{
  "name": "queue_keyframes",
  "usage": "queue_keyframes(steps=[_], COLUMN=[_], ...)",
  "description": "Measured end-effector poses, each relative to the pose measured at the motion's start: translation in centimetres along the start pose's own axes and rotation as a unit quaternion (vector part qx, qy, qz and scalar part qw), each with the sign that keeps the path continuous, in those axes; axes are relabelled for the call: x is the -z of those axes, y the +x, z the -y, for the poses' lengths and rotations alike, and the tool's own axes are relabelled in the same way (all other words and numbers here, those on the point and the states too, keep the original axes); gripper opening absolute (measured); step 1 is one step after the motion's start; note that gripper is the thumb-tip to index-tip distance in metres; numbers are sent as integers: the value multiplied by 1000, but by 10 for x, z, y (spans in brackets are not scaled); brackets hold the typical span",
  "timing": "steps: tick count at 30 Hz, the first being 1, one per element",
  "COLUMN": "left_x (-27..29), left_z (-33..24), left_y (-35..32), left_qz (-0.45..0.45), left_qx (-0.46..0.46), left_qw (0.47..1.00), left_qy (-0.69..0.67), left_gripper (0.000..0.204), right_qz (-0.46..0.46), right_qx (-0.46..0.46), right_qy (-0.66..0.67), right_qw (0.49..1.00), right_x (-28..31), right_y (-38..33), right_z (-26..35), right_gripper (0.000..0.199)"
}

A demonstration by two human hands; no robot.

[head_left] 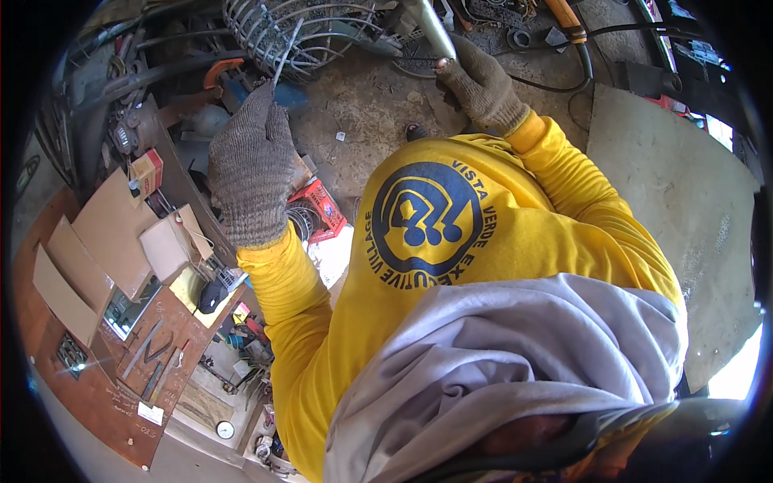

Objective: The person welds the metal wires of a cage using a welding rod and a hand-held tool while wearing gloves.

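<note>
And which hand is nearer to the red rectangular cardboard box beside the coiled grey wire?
Left. In view, the brown-gloved left hand is close to the box, up and left of it; the similarly gloved right hand is farther, up and right.

Metal tube (431, 29) cropped at top

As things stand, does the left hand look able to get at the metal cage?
Probably yes: the metal cage appears just beyond the left hand, with nothing evident blocking the way. That hand pinches a thin rod, though, so its fingers may need freeing first.
</note>
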State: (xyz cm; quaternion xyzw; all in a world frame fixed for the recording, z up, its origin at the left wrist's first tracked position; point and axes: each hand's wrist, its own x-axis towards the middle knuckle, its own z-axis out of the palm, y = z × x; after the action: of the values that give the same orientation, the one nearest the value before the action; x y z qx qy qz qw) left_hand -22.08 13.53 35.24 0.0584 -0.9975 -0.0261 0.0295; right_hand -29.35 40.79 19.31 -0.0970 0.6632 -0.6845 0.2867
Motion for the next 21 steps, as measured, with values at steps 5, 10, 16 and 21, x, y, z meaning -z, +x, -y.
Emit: queue_keyframes(steps=[5,10,16,21], left_x=[3,6,1,-6], left_z=[-3,-5,-3,2], left_y=[4,8,9,3], left_qz=[19,39,42,12], left_qx=[5,9,22,-10], left_qw=[1000,998,999,1000], left_qy=[4,39,18,21], left_gripper=[26,29,29,30], right_qz=[0,-51,-67,-58], right_qx=[-44,-91,-60,-81], right_qy=[-40,-2,54,59], right_qw=[998,995,994,993], right_x=[-12,-14,-18,-24], right_y=[1,-4,0,-2], right_z=[3,6,4,-6], right_gripper=[49,46,48,49])
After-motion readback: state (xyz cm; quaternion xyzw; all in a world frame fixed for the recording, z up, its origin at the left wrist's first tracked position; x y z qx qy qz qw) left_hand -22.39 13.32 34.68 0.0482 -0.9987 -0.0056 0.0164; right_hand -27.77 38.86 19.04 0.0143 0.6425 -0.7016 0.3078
